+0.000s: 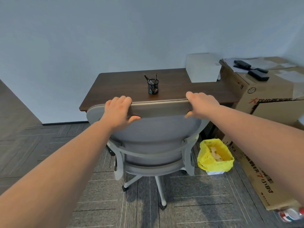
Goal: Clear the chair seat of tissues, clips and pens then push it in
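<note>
Both my forearms reach out ahead — my left hand (117, 111) and right hand (201, 104) each grip the top bar of the grey mesh chair (156, 129), fingers (122, 100) curled over the far edge and thumbs pressed against the near face. That chair stands at the dark wooden desk (115, 89), its back at the desk's front edge, seat hidden from me. On the desk sit a black mesh pen cup (153, 87) and a white box (203, 68). Right of the chair — a yellow-lined bin (214, 155) with crumpled tissue, beside large cardboard boxes (266, 102).
</note>
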The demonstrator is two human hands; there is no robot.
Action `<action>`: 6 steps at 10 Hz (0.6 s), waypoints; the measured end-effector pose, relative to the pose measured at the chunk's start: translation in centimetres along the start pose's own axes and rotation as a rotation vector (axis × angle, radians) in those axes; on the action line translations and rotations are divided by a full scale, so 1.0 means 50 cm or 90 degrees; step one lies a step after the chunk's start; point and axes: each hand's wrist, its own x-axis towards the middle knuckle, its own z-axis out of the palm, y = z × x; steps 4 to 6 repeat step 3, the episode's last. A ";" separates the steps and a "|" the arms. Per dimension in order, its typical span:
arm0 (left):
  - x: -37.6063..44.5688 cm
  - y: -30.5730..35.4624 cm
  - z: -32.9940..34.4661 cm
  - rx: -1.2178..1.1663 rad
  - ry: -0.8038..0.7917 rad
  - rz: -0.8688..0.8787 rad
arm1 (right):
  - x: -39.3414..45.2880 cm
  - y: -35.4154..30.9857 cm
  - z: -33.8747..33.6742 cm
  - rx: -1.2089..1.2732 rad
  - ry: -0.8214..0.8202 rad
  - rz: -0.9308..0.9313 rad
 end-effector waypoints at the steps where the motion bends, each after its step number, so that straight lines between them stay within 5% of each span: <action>1: -0.002 -0.001 0.001 -0.005 -0.001 0.004 | -0.002 -0.007 0.001 -0.001 -0.013 0.007; 6: 0.002 -0.007 0.002 0.001 0.003 0.005 | -0.029 0.033 -0.056 0.128 -0.009 -0.002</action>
